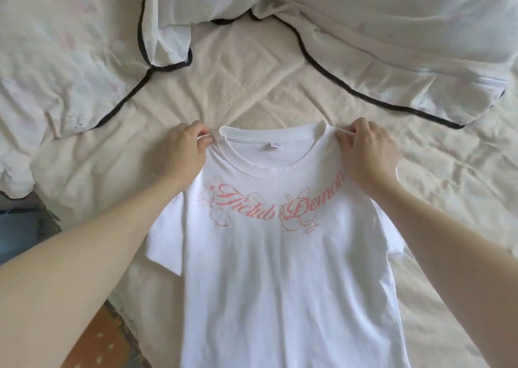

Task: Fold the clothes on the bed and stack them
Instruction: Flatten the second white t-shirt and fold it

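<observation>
A white T-shirt [283, 269] with pink script lettering across the chest lies face up on the cream bed sheet [252, 76], collar pointing away from me. My left hand [183, 150] pinches the shirt's left shoulder seam beside the collar. My right hand [367, 149] pinches the right shoulder seam the same way. Both short sleeves spread out to the sides; the hem runs out of view at the bottom.
A rumpled white duvet with black piping [392, 40] is bunched across the far side of the bed, and more of it lies at the left [56, 59]. The bed's left edge shows reddish floor tiles [98, 342] below.
</observation>
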Motion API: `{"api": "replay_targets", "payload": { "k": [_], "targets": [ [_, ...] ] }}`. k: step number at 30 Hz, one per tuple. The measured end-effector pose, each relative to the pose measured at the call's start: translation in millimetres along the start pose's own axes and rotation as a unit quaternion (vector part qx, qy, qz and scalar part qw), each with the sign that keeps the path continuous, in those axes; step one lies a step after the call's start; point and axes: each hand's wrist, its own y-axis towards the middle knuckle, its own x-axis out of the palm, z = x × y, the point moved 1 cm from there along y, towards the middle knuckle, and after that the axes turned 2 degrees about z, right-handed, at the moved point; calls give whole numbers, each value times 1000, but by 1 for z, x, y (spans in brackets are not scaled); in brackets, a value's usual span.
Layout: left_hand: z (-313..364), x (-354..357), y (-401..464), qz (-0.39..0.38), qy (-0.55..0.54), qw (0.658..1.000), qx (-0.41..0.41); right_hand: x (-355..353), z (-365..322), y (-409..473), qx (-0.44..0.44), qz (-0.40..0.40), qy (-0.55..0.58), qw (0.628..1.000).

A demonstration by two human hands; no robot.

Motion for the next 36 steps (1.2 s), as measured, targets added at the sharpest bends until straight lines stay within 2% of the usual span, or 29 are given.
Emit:
{"api": "replay_targets", "payload": {
  "k": [3,5,9,12,16,20,22,26,30,33,36],
  "targets": [
    [0,-3,2,-16,-22,1000,-3,-4,-3,-2,-1,4,-41,999],
    [-1,-11,-1,-26,-51,998,-28,-9,-5,-6,15,12,-28,999],
    [-11,-30,-20,-47,-106,988,-101,-19,-21,-41,31,53,117,991],
    [-29,-43,-46,-75,-189,970,-137,-27,-49,-85,-9,76,185,980],
    [-51,-58,-80,-136,-340,901,-232,-21,-85,-159,-102,-33,167,980],
    [-64,-72,-93,-147,-451,841,-259,-7,-107,-212,-179,-146,126,965],
    [-71,-77,-92,-134,-434,859,-235,0,-114,-227,-172,-191,89,962],
    [-81,-93,-71,-83,-309,936,-150,6,-136,-247,-164,-223,59,959],
    [-79,-107,-41,-84,-211,972,-59,11,-161,-246,-170,-215,27,961],
    [-90,-98,-42,-111,-183,973,-88,15,-171,-246,-150,-211,2,966],
    [-113,-88,-61,-133,-260,937,-191,18,-178,-255,-138,-224,-8,965]
  ]
}}
